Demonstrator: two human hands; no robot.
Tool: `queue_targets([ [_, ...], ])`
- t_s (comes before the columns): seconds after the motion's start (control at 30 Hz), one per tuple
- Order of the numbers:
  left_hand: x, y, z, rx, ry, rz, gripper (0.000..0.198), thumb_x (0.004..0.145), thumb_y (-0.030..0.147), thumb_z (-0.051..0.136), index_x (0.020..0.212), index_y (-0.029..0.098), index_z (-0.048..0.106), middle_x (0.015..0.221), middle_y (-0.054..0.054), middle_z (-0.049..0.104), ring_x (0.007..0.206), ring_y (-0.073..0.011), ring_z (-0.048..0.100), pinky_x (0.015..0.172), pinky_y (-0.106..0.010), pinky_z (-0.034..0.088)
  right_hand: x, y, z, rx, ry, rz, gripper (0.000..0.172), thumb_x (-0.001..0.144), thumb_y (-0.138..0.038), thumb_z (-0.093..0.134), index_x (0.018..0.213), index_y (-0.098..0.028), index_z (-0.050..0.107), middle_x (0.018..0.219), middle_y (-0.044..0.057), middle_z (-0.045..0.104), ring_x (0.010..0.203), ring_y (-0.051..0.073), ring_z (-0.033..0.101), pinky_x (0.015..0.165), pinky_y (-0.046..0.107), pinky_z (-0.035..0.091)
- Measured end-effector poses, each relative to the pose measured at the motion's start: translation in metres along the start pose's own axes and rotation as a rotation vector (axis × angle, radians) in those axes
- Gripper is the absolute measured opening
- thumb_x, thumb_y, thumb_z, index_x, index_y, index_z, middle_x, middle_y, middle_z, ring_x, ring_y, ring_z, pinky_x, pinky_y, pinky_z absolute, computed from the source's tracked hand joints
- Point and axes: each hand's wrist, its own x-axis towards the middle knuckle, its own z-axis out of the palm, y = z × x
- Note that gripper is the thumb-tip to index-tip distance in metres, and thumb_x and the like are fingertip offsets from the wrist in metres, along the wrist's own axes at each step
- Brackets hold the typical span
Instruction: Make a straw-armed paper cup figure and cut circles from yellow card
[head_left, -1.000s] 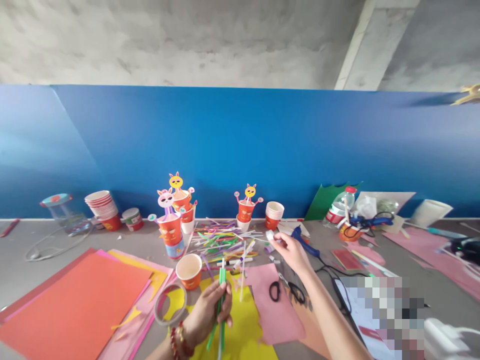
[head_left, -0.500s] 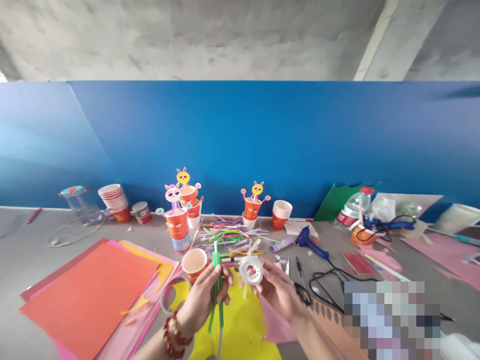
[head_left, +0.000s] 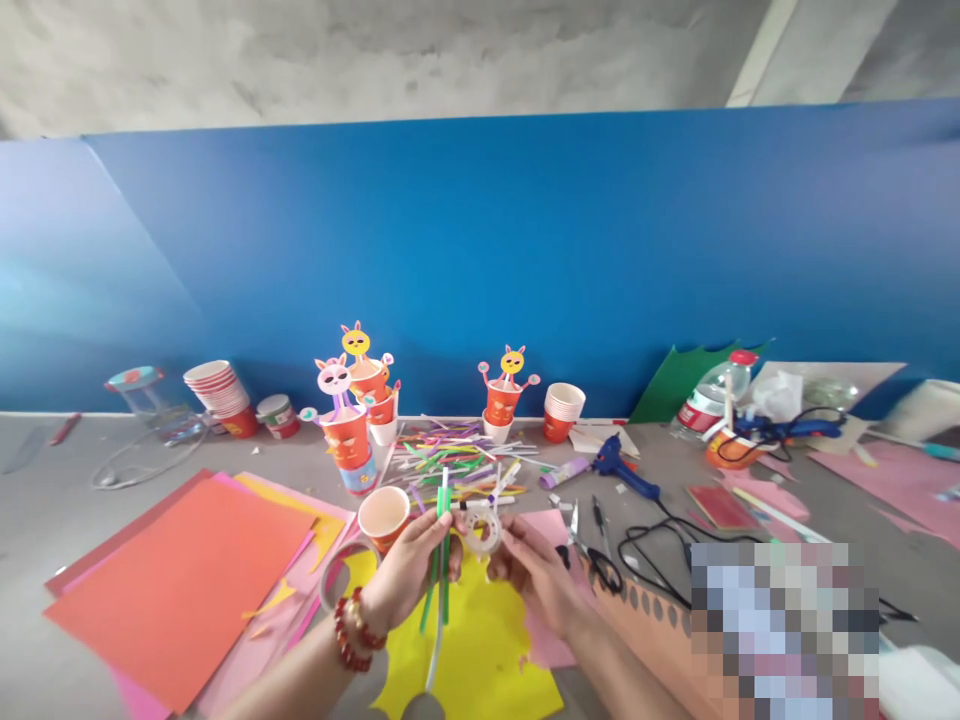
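A blue partition (head_left: 480,250) is backing the desk (head_left: 60,500), where decorated cups (head_left: 347,440) are appearing finished. The left hand (head_left: 411,562) is gripping straws (head_left: 445,500) above yellow paper (head_left: 480,645); the right hand (head_left: 538,568) is holding a tape roll (head_left: 493,530) alongside. The straws' visible lengths are appearing untaped.

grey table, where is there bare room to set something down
The grey table is barest at its left, bordered by the orange sheet and the white cable. Smaller gap: between the blue glue gun and red pad. The middle is crowded: the straw pile, then the left hand and right hand near the yellow paper, with scissors alongside.
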Motion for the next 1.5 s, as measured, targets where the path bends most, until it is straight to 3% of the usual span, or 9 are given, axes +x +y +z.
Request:
queue_targets([
  [0.1, 0.003, -0.005, -0.003, -0.119, 0.023, -0.068, 0.029, 0.087, 0.043, 0.065, 0.088, 0.014, 0.063, 0.062, 0.001, 0.053, 0.052, -0.0093, 0.049, 0.053, -0.022, 0.038, -0.003, -0.003, -0.002, -0.302, -0.005, -0.162, 0.031, 0.090, -0.043, 0.063, 0.113, -0.023, 0.057, 0.081, 0.002, 0.063, 0.070, 0.017, 0.061, 0.068, 0.030, 0.051],
  [0.23, 0.003, -0.009, -0.002, -0.240, 0.008, -0.104, 0.027, 0.084, 0.038, 0.070, 0.087, 0.012, 0.064, 0.066, 0.000, 0.053, 0.056, -0.0091, 0.051, 0.055, -0.021, 0.041, -0.008, -0.003, -0.002, -0.689, 0.040, -0.388, 0.043, 0.092, -0.033, 0.060, 0.131, -0.025, 0.044, 0.121, 0.011, 0.058, 0.078, 0.019, 0.063, 0.076, 0.035, 0.055],
  [0.37, 0.001, -0.015, -0.004, -0.280, -0.013, -0.189, 0.026, 0.086, 0.037, 0.068, 0.087, 0.012, 0.065, 0.062, 0.000, 0.054, 0.052, -0.0092, 0.051, 0.053, -0.020, 0.041, -0.011, -0.005, -0.003, -0.870, 0.069, -0.488, 0.044, 0.092, -0.027, 0.058, 0.133, -0.026, 0.044, 0.137, 0.014, 0.051, 0.089, 0.022, 0.067, 0.080, 0.035, 0.056],
  [0.57, -0.005, -0.025, -0.010, -0.210, -0.014, -0.285, 0.025, 0.088, 0.037, 0.064, 0.083, 0.013, 0.062, 0.055, 0.001, 0.055, 0.045, -0.0088, 0.051, 0.049, -0.020, 0.038, -0.011, -0.011, -0.006, -0.910, -0.071, -0.465, 0.024, 0.097, -0.031, 0.052, 0.120, -0.026, 0.060, 0.117, 0.008, 0.065, 0.082, 0.018, 0.067, 0.078, 0.030, 0.054],
  [0.73, -0.010, -0.023, -0.004, 0.009, -0.090, -0.218, 0.033, 0.090, 0.047, 0.058, 0.083, 0.015, 0.058, 0.047, 0.000, 0.057, 0.038, -0.0097, 0.049, 0.043, -0.021, 0.028, -0.013, -0.006, -0.003, -0.878, -0.019, -0.417, 0.034, 0.097, -0.041, 0.049, 0.125, -0.023, 0.057, 0.099, 0.008, 0.068, 0.079, 0.020, 0.066, 0.072, 0.029, 0.054],
  [0.87, -0.010, -0.023, -0.003, 0.099, -0.034, -0.140, 0.035, 0.089, 0.049, 0.059, 0.081, 0.015, 0.058, 0.051, 0.000, 0.059, 0.041, -0.0105, 0.051, 0.046, -0.022, 0.034, -0.011, -0.001, -0.004, -0.793, 0.043, -0.386, 0.035, 0.095, -0.045, 0.053, 0.121, -0.022, 0.056, 0.095, 0.007, 0.067, 0.078, 0.020, 0.065, 0.069, 0.028, 0.053],
  [1.07, -0.015, -0.024, -0.003, 0.189, 0.045, 0.175, 0.030, 0.094, 0.045, 0.054, 0.089, 0.015, 0.060, 0.063, -0.001, 0.063, 0.048, -0.0119, 0.057, 0.052, -0.024, 0.040, -0.006, 0.002, -0.006, -0.663, 0.112, -0.320, 0.026, 0.094, -0.044, 0.056, 0.108, -0.023, 0.053, 0.083, 0.004, 0.066, 0.068, 0.018, 0.062, 0.060, 0.026, 0.050],
  [1.27, -0.022, -0.030, 0.007, 0.161, -0.075, 0.121, 0.037, 0.094, 0.049, 0.053, 0.092, 0.013, 0.062, 0.059, -0.003, 0.064, 0.050, -0.0151, 0.061, 0.056, -0.027, 0.046, -0.007, 0.007, -0.002, -0.716, 0.200, -0.295, 0.022, 0.093, -0.044, 0.056, 0.093, -0.023, 0.048, 0.072, -0.001, 0.059, 0.061, 0.016, 0.057, 0.053, 0.023, 0.045],
  [1.5, -0.018, -0.029, 0.013, 0.000, 0.025, 0.154, 0.036, 0.086, 0.049, 0.065, 0.084, 0.013, 0.064, 0.074, -0.009, 0.068, 0.062, -0.0191, 0.066, 0.051, -0.026, 0.047, -0.009, 0.006, 0.004, -0.875, 0.142, -0.303, 0.015, 0.098, -0.034, 0.047, 0.087, -0.024, 0.049, 0.070, -0.001, 0.057, 0.061, 0.016, 0.056, 0.056, 0.024, 0.045],
])
